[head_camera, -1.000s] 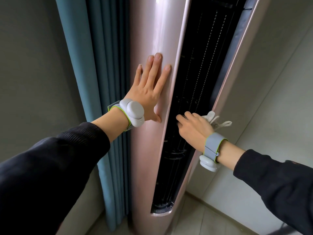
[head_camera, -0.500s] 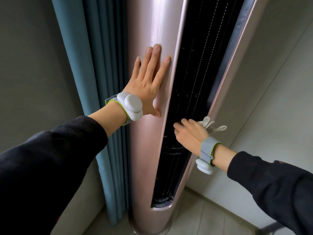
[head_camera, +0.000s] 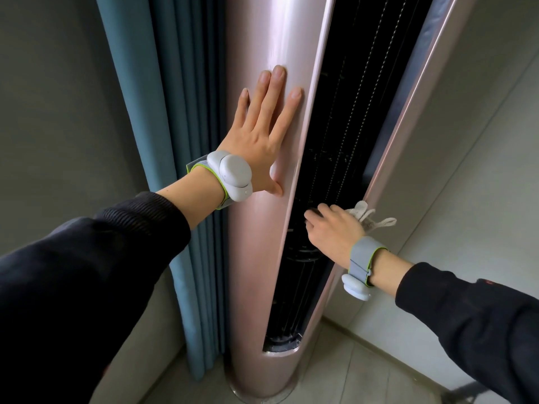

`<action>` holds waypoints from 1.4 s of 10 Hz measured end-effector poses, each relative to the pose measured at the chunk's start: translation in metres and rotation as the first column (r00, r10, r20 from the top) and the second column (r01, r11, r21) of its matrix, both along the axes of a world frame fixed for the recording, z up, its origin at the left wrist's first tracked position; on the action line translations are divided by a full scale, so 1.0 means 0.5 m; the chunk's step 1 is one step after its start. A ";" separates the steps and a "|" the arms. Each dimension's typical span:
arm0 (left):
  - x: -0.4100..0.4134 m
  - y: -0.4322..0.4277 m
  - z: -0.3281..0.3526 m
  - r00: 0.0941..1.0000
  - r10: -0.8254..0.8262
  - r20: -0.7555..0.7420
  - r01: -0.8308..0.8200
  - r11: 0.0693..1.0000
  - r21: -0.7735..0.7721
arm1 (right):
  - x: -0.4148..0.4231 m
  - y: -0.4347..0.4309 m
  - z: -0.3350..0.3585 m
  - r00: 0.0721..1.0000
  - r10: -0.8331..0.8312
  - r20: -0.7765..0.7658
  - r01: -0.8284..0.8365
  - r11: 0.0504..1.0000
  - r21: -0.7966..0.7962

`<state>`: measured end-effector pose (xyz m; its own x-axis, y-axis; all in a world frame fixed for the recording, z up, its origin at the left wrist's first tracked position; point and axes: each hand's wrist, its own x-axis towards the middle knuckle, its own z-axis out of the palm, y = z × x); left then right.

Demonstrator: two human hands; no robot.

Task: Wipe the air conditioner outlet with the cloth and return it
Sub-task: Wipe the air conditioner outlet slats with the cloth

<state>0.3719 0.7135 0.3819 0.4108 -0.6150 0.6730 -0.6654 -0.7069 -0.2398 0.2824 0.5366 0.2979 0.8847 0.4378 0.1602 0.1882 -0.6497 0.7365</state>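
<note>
Pink and glossy, the tall air conditioner (head_camera: 262,258) runs out of frame at the top; its outlet (head_camera: 335,170) is a dark slot whose inner parts are hard to make out. Teal curtain (head_camera: 163,141) hangs left, grey wall (head_camera: 466,141) right, pale floor (head_camera: 350,368) below. Left hand (head_camera: 262,135) lies flat and spread on the casing. Right hand (head_camera: 335,228) reaches into the outlet, its grip closed over the cloth (head_camera: 370,218) — mostly hidden, only white ends showing.

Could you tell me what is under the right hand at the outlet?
A white cloth pokes out beyond the right hand, over the dark outlet. Most of the cloth is covered by the hand.
</note>
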 end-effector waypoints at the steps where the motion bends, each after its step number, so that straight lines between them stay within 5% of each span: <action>1: 0.000 -0.001 0.000 1.000 -0.001 0.003 0.001 1.000 0.002 | 0.004 0.007 -0.008 1.000 -0.012 -0.007 0.012 1.000 -0.009; 7: 0.001 -0.001 0.001 1.000 0.005 -0.004 -0.005 1.000 0.001 | -0.031 -0.034 0.003 0.987 0.098 -0.131 -0.105 0.994 -0.041; 10: 0.001 -0.004 0.000 1.000 0.015 -0.007 -0.015 1.000 0.006 | -0.054 -0.086 0.096 0.925 0.275 0.262 -0.315 0.941 0.123; 14: -0.002 -0.003 0.000 0.999 0.034 -0.006 -0.034 0.999 0.021 | -0.021 -0.085 0.199 0.877 0.136 0.461 -0.214 0.969 0.122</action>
